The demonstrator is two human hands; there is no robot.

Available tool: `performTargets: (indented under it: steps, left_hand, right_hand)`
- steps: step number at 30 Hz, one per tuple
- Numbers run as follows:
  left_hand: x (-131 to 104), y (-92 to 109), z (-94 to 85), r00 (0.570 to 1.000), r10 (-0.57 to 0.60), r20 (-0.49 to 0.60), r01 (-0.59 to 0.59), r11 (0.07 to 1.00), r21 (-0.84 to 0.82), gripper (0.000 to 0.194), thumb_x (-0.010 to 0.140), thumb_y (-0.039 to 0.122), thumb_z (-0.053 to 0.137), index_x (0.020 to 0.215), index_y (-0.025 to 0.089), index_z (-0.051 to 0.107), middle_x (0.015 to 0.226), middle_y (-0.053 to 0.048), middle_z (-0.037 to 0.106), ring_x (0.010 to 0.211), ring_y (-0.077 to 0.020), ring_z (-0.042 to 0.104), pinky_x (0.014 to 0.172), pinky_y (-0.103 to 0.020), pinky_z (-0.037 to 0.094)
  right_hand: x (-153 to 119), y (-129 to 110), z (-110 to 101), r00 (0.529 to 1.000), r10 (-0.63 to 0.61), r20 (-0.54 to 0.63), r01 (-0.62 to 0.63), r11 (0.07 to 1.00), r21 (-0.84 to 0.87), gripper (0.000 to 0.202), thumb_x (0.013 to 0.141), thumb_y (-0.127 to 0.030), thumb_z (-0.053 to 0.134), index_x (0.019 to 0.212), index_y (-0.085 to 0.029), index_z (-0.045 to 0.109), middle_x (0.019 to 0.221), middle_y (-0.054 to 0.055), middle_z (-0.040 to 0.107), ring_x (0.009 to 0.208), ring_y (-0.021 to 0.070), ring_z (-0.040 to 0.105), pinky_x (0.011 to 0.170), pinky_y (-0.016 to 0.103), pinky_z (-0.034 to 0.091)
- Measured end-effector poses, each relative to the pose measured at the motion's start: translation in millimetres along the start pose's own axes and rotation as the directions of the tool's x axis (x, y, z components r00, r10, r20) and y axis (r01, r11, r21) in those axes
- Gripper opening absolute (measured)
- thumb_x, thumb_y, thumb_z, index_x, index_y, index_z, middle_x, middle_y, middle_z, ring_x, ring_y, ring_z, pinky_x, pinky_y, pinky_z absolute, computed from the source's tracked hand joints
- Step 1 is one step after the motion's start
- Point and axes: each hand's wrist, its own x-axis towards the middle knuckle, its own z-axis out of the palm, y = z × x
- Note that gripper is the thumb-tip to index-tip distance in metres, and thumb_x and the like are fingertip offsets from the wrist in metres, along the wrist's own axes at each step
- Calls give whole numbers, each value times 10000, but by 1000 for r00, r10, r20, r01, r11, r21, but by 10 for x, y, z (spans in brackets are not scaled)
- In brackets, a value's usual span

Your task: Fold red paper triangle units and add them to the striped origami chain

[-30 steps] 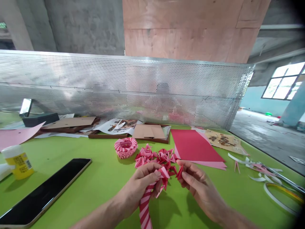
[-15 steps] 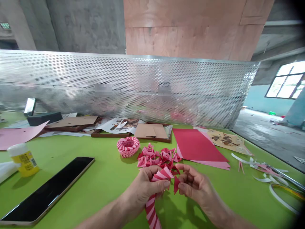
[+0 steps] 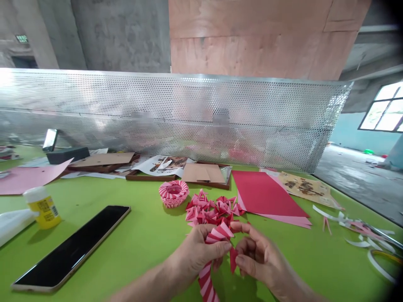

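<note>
Wrapped around a curved strip of interlocked pink and red folded paper [image 3: 207, 282], my left hand [image 3: 203, 251] keeps its upper end pinched between thumb and fingers. The strip hangs down past the lower edge of the view. My right hand [image 3: 256, 253] pinches a small red folded paper piece [image 3: 233, 259] by thumb and fingers, close beside the strip's end; whether the two touch is hard to tell. Just beyond my hands lies a heap of loose pink and red folded pieces [image 3: 209, 208]. Left of the heap stands a round striped paper basket [image 3: 174, 193].
A phone [image 3: 74, 247] and a glue bottle [image 3: 42, 208] are on the left. Red paper sheets [image 3: 267, 195] lie right of the heap. Paper scraps [image 3: 362, 233] and scissors [image 3: 385, 238] are at far right. Brown frames [image 3: 204, 173] line the back, before a perforated metal screen [image 3: 189, 113].
The view has shifted a little to the left, so everything sits further right. The red piece in my right hand has come slightly lower and nearer the strip. Both grips are kept.
</note>
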Motion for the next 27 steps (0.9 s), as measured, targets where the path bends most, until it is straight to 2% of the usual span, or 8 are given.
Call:
performTargets:
  steps: [5,9,15,18,21,27]
  left_hand:
    - [-12,9,-21,1000,23,-7,-23,996,-89,148,676,188,716,620,103,609,481,45,512,436,-57,402,466,-195,303]
    - [-22,36,-45,1000,-12,-20,9,989,-148,99,701,179,698,658,116,635,531,31,567,467,-59,434,504,-198,320]
    - [-22,62,27,999,44,3,-43,991,-126,152,668,212,725,597,107,641,519,17,570,469,-64,411,505,-210,300]
    - [-22,49,52,999,53,-12,-54,990,-130,166,645,231,743,606,105,641,527,20,563,477,-63,408,508,-207,299]
    - [-32,45,33,998,1,-55,-7,994,-109,175,654,253,737,619,120,629,506,44,521,469,-58,390,505,-200,301]
    - [-56,62,-19,995,-36,-92,28,996,-82,238,643,339,733,638,135,611,508,50,510,475,-57,400,523,-197,323]
  right_hand:
    - [-42,-69,43,999,-22,-29,21,999,-25,475,700,-364,731,1101,-204,530,713,-4,538,640,136,515,573,243,436]
    - [-65,-77,55,997,-72,-15,70,992,-105,420,715,-375,715,1062,-204,553,817,34,540,760,177,510,654,287,429]
    - [-68,-41,75,991,-102,92,116,981,-159,236,788,-364,645,898,-192,527,755,5,512,657,127,442,588,225,368]
    - [-76,-54,85,991,-117,59,126,972,-200,178,813,-333,616,846,-189,515,707,-16,479,637,122,429,565,209,361]
    - [-87,-81,77,988,-149,26,151,950,-273,118,836,-300,584,817,-193,538,679,-27,471,621,117,423,547,194,356]
    - [-104,-130,36,969,-245,-23,215,887,-408,54,825,-256,592,804,-207,604,677,-24,531,619,127,457,553,190,378]
